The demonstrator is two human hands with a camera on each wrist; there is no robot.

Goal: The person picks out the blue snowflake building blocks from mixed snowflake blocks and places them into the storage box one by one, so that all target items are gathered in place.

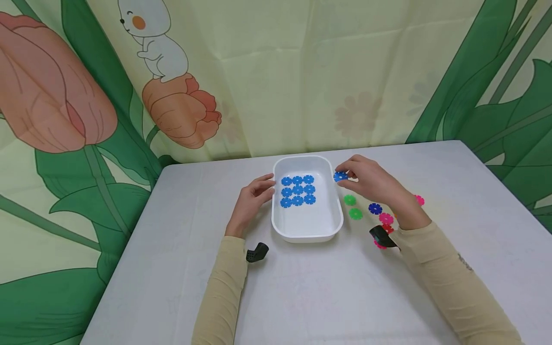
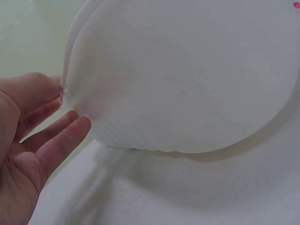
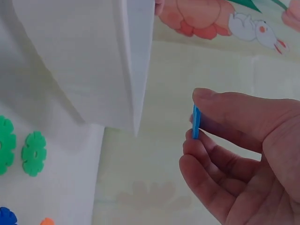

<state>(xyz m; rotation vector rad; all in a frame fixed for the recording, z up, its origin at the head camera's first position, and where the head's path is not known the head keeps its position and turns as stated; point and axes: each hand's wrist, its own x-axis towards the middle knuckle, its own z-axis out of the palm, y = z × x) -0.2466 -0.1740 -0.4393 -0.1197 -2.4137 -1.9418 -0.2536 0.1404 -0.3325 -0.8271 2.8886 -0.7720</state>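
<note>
A white plastic tray [image 1: 307,232] holds several light-blue snowflake discs [image 1: 298,190] laid in rows toward its left side. My right hand [image 1: 366,179] pinches one more light-blue snowflake disc [image 1: 340,177] between thumb and fingers, just beyond the tray's right rim. In the right wrist view that disc [image 3: 196,123] shows edge-on in the pinch, apart from the tray wall [image 3: 84,61]. On the other side, my left hand [image 1: 254,199] rests its extended fingertips against the tray's left outer wall, as the left wrist view shows with fingers [image 2: 65,138] lightly bent.
Right of the tray lie green discs [image 1: 355,213], a dark-blue disc [image 1: 375,208], pink discs [image 1: 386,218] and a red disc [image 1: 387,228], partly under my right forearm. The white table [image 1: 172,268] ends at a printed curtain [image 1: 276,76] behind.
</note>
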